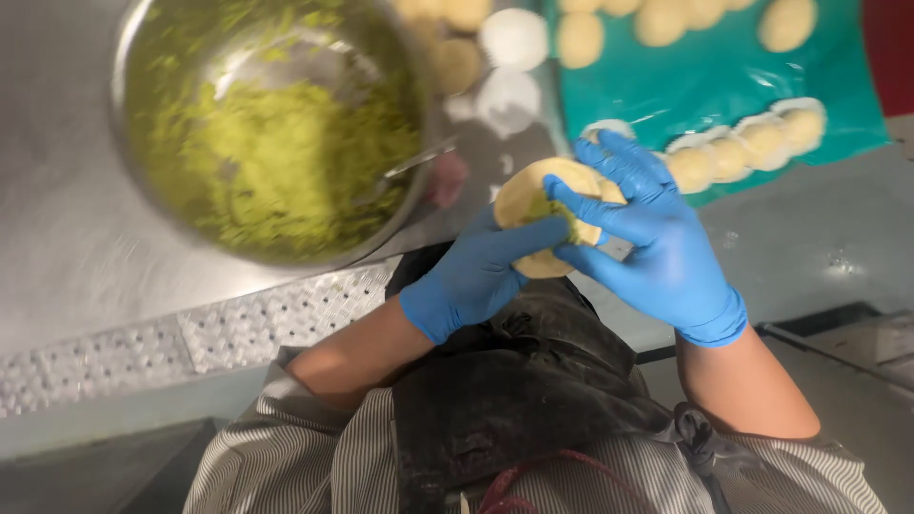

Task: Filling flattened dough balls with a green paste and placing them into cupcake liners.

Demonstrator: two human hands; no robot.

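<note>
I am seeing a warm, fairly bright light falling from above onto the steel table point(67, 238), which is throwing back a soft grey sheen rather than hard glare. Motion blur is smearing the metal bowl point(129, 114) and its green filling point(276, 162), so no edge there is reading crisp. The pale dough rounds point(733, 157) on the teal mat point(705, 76) are sitting out of focus. The blue gloves are showing sharpest, with mild highlights. Shadow is darkening the apron point(514, 390) and the lower left corner.
</note>
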